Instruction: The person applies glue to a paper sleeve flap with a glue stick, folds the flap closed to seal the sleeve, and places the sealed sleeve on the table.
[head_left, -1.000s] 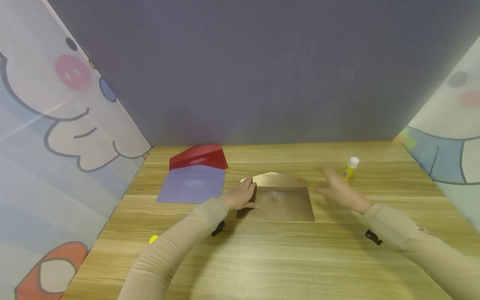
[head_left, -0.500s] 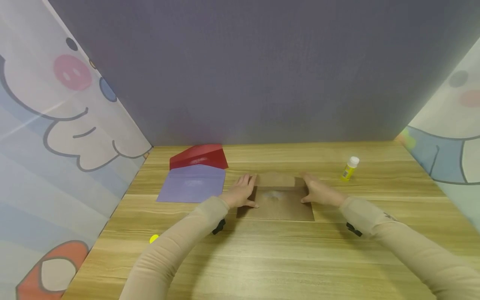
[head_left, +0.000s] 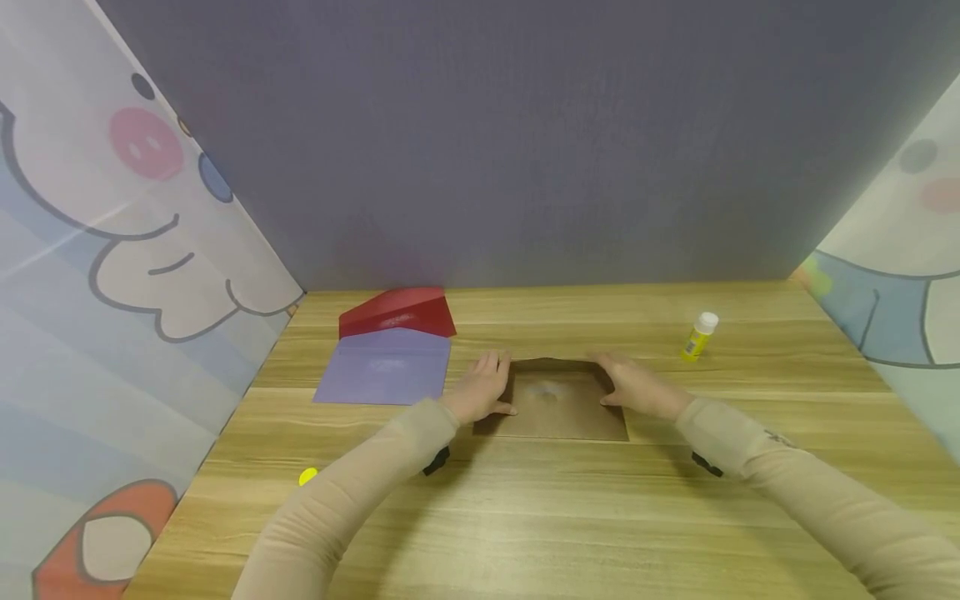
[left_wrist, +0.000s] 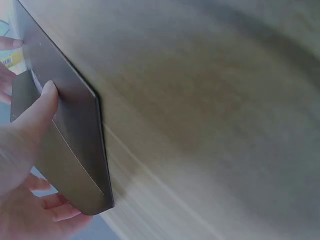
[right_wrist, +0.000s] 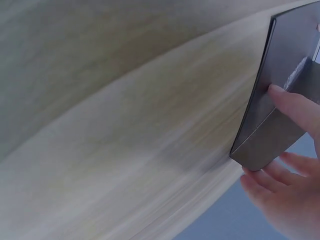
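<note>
Brown, the envelope [head_left: 555, 417] is lying on the table [head_left: 540, 517]; my left hand [head_left: 480, 389] and right hand [head_left: 640, 390] are gripping its ends, fingers behind the raised flap [left_wrist: 67, 167]. I'm apparently folding it over; next is probably wanting an even press.

From above, the head camera faces forward and down across the bench [head_left: 525, 525]; each wrist camera looks closely past the left hand [head_left: 477, 392] or right hand [head_left: 637, 390]. All three share the brown envelope [head_left: 551, 412].
</note>
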